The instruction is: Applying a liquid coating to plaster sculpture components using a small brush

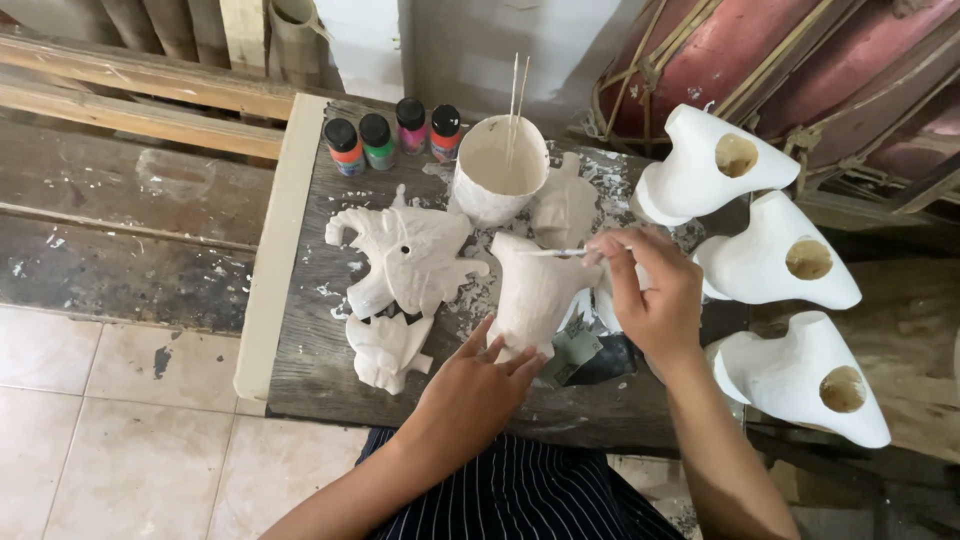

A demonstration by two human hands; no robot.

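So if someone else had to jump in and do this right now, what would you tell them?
Left hand: steadies the white carved piece at its base, on the wooden table.
Right hand: holds a thin brush, its tip on the piece's upper edge.
Nearby: white paint cup with sticks in it, four small paint bottles behind it, a white carved mask lying flat to the left, three white pieces lined up on the right.
Done: everything in sight looks coated white.
Left: the held piece is under the brush; the coloured bottles are capped.
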